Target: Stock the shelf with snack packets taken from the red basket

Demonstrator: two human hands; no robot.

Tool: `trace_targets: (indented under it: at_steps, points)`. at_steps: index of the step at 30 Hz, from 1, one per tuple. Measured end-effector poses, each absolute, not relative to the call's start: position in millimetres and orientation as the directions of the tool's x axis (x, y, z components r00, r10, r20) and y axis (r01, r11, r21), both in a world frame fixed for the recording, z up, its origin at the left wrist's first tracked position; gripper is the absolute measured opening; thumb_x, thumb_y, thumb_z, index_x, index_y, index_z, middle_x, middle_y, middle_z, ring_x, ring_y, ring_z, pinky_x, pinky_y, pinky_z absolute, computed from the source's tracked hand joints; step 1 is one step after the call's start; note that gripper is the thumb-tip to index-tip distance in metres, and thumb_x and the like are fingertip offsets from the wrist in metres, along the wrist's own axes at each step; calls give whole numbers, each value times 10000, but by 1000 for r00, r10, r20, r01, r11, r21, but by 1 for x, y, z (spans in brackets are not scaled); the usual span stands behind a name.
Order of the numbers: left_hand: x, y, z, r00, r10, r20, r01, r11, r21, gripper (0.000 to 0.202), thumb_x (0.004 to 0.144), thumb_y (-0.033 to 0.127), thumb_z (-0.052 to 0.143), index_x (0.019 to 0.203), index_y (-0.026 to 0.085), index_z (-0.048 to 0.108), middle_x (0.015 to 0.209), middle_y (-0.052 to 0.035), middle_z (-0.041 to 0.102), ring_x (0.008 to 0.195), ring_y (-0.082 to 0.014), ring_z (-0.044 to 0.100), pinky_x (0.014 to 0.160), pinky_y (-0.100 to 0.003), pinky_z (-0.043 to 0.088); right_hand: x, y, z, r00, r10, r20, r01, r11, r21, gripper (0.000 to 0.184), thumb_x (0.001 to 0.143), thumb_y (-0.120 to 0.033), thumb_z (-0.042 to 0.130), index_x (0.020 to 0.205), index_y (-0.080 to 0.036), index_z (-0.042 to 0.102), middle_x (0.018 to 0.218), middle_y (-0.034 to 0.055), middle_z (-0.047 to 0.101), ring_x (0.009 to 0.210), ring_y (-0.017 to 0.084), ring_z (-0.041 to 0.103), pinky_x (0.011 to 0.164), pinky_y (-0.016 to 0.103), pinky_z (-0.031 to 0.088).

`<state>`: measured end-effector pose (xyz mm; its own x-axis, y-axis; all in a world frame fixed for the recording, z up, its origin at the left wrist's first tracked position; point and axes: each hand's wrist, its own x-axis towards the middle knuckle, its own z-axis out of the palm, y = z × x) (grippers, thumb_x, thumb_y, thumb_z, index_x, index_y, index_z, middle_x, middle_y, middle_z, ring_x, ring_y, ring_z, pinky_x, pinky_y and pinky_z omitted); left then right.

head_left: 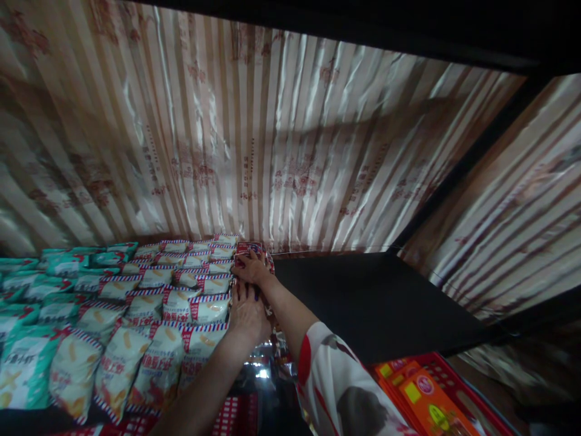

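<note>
My left hand [249, 316] reaches in low, its fingers stretched forward on a row of shiny packets. Just beyond it, my right hand [252, 267] lies over a dark red snack packet [247, 247] at the back of that row, fingers spread to the left. Both hands look open; what lies under the palms is hidden. Immediately left of them stand several rows of white snack bags [211, 310] with red and blue striped edges. More shiny packets [259, 357] show below my left wrist, too dim to read.
Teal snack bags [31, 363] fill the far left. A black shelf board [363, 297] extends right of my hands. At the lower right, orange packets [424, 396] sit in a red basket [447, 375]. Striped sheeting [290, 133] hangs behind; a dark frame beam [463, 163] slants at right.
</note>
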<state>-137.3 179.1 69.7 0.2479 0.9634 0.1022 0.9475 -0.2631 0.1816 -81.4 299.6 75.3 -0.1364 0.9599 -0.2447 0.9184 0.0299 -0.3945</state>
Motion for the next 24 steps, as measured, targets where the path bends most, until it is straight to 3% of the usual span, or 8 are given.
trace_targets:
  at_steps: [13,17,24]
  points:
    - [-138,178,74,258,960,108,942,-275,195,568,817,433,424,1327,185,454,1386,-147,419,1309,-346,296,1092,-511,156,-82,298,80,-148,966,-214,943,72,-325,696,757,-720,354,1374,-400,323,1532,5,123,1379,379,-31,1041,608,9]
    - [-138,179,74,249,954,169,938,-280,204,532,826,415,420,1300,184,490,1357,-143,456,1310,-335,305,1098,-496,158,-82,297,83,-163,969,-184,943,98,-318,688,782,-719,312,1379,-378,330,1534,2,117,1381,366,-50,1050,594,-11]
    - [-141,177,81,223,956,189,946,-259,195,504,843,426,394,1282,206,507,1393,-119,426,1341,-316,268,1104,-470,175,-76,295,90,-147,985,-93,916,100,-388,581,868,-639,200,1321,-361,433,1517,-8,188,1397,297,-13,1076,547,62]
